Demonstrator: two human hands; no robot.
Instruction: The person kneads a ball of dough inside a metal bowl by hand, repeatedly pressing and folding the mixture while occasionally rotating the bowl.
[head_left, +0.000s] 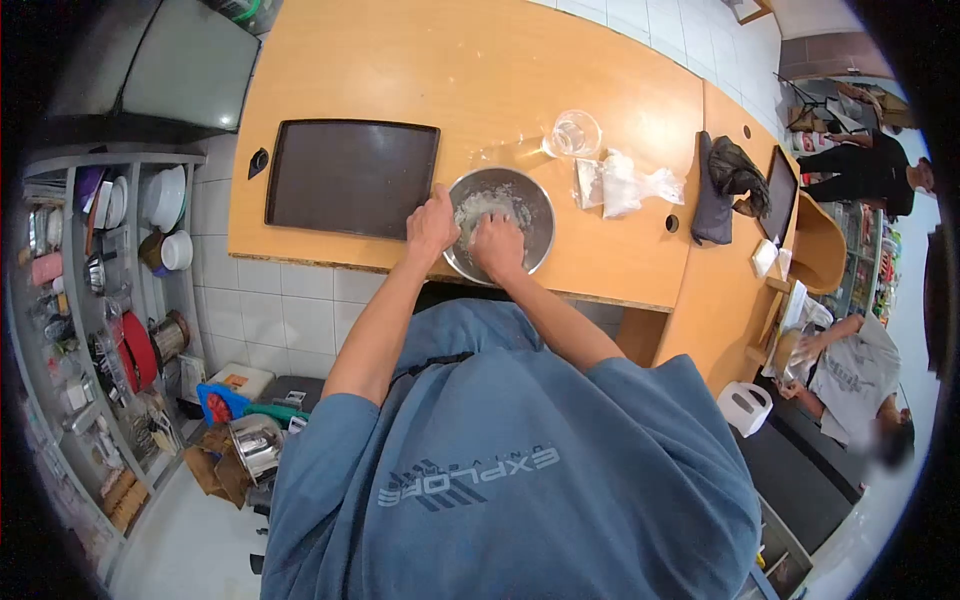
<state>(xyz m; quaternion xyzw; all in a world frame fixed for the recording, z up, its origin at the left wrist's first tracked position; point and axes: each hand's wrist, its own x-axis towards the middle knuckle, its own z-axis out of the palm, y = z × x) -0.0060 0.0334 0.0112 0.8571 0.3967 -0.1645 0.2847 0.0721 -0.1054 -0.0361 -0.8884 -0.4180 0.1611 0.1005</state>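
A steel mixing bowl (546, 221) stands near the table's front edge. Its left rim is gripped by my left hand (433, 226), thumb side up. Inside the bowl, my right hand (497, 243) is closed in a pale floury dough (484, 204), with its fingertips hidden in the mixture. Loose white flour clings to the bowl's inner wall. To the right of the bowl lie plastic bags of white powder (622, 186), and a clear container (576, 133) stands just behind them.
A dark baking tray (350, 178) lies left of the bowl on the wooden table (480, 60). Dark cloths (738, 172) and another tray (783, 195) are at the right. Crowded shelves (100, 270) stand at left. Two other people (850, 370) are on the right side.
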